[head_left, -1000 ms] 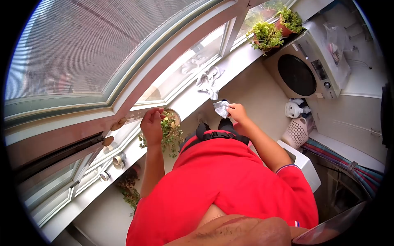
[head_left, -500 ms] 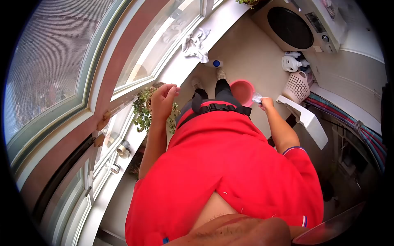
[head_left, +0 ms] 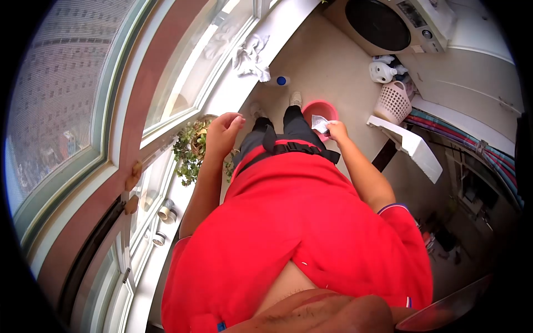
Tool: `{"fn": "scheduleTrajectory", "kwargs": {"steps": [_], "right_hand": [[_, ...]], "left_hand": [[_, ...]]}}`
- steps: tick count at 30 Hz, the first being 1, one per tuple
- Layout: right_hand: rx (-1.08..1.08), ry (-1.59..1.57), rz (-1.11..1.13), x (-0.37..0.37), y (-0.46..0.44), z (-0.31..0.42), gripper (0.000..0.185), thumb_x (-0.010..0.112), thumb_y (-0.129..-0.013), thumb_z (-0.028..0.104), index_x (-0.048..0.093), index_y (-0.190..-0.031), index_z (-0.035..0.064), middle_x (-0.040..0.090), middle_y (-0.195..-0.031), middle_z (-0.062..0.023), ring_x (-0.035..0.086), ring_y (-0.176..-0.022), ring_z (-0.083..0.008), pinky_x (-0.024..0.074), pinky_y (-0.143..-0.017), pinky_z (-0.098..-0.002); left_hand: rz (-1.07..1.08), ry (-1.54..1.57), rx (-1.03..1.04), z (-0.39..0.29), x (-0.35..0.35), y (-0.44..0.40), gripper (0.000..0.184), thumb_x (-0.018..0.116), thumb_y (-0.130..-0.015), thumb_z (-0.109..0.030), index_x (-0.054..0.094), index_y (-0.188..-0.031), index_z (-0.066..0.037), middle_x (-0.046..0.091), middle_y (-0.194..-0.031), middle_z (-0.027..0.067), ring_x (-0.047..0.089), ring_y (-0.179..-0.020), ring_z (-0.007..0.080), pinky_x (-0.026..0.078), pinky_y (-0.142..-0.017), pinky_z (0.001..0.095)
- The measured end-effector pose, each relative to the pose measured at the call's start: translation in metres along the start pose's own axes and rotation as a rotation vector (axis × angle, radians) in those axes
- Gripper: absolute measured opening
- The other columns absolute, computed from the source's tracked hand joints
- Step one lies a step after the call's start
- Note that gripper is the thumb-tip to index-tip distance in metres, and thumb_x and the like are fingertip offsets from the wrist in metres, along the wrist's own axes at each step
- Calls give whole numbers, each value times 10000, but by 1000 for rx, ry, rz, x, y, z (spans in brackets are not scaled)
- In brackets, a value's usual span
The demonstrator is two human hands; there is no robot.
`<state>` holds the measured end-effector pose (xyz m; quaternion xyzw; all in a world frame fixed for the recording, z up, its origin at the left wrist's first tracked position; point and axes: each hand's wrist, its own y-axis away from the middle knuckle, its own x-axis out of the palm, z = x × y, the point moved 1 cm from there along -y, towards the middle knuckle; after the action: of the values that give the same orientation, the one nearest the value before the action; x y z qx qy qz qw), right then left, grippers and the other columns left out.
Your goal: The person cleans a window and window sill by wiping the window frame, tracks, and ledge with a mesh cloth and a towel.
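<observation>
Plant (head_left: 187,158) at 8 o'clock from my left hand (head_left: 224,135); that hand's half-curled, can't tell if fully closed. Crumpled cloth (head_left: 251,58) on windowsill (head_left: 222,100), 1 o'clock from it. Small white cloth (head_left: 318,123) gripped in my right hand (head_left: 337,131), seen against pink tub (head_left: 328,111). Basket (head_left: 393,104) at 2 o'clock from right hand.

I can read no lettering from here: not on the pale cloth (head_left: 319,123) in the fingers (head_left: 332,127) of the right hand (head_left: 338,133), nor on the white jug (head_left: 381,72) beyond them. Farther past the fingers, any marks on the control panel (head_left: 411,14) of the washing machine (head_left: 377,25) are too small to make out.
</observation>
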<state>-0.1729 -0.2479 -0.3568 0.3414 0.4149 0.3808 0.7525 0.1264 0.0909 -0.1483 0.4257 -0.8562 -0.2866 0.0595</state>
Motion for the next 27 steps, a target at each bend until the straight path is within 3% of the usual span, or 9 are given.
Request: {"fn": "scheduleTrajectory", "kwargs": {"steps": [7, 11, 16, 17, 20, 23, 26, 27], "right_hand": [[26, 24, -13, -9, -35, -53, 150, 601, -947, 131, 715, -999, 49, 696, -780, -72, 662, -572, -158, 452, -439, -275], [125, -28, -17, -14, -20, -42, 158, 600, -947, 126, 713, -1019, 42, 695, -779, -74, 651, -567, -156, 441, -437, -278], [98, -67, 0, -17, -24, -36, 174, 598, -950, 117, 719, -1045, 34, 696, -781, -73, 643, -565, -152, 403, -420, -268], [96, -76, -4, -19, -26, -36, 179, 598, -951, 116, 721, -1051, 33, 697, -782, -72, 641, -564, -151, 397, -417, -267], [48, -36, 23, -24, -39, -39, 193, 605, -948, 116, 730, -1067, 32, 705, -789, -74, 635, -560, -149, 396, -416, -277], [38, -94, -33, -32, -30, -24, 216, 613, -878, 130, 753, -959, -13, 743, -821, -129, 731, -684, -226, 588, -612, -375], [69, -188, -49, -42, -23, -18, 206, 626, -884, 134, 752, -947, -16, 745, -822, -122, 734, -685, -224, 587, -609, -362], [19, -87, -30, -44, -43, -40, 191, 636, -893, 118, 757, -962, -13, 747, -831, -121, 734, -684, -225, 591, -609, -368]], "left_hand": [[3, -110, -45, -1, 5, -2, 247, 658, -984, -177, 733, -1112, 21, 784, -967, 91, 738, -900, 150, 563, -816, 296], [38, -120, -61, 11, 14, -2, 283, 658, -985, -222, 733, -1112, 19, 784, -964, 99, 738, -896, 156, 560, -814, 302], [95, -209, -74, 25, 35, -12, 313, 661, -970, -268, 743, -1101, 4, 780, -949, 123, 744, -893, 197, 562, -810, 330], [136, -244, -86, 26, 40, -17, 267, 632, -1011, -171, 702, -1123, 61, 770, -987, 111, 726, -910, 164, 562, -825, 298], [141, -295, -98, 4, 54, -19, 267, 634, -1012, -170, 701, -1125, 63, 768, -996, 112, 725, -919, 164, 563, -834, 297], [154, -266, -94, 21, 66, -32, 267, 639, -1015, -170, 698, -1128, 65, 766, -1009, 117, 726, -920, 167, 565, -840, 298], [175, -295, -85, 18, 80, -40, 269, 642, -1017, -172, 696, -1130, 66, 765, -1013, 119, 728, -929, 171, 567, -846, 299], [181, -310, -77, 13, 84, -41, 272, 645, -1017, -176, 696, -1130, 66, 765, -1013, 119, 728, -928, 169, 567, -850, 301]]}}
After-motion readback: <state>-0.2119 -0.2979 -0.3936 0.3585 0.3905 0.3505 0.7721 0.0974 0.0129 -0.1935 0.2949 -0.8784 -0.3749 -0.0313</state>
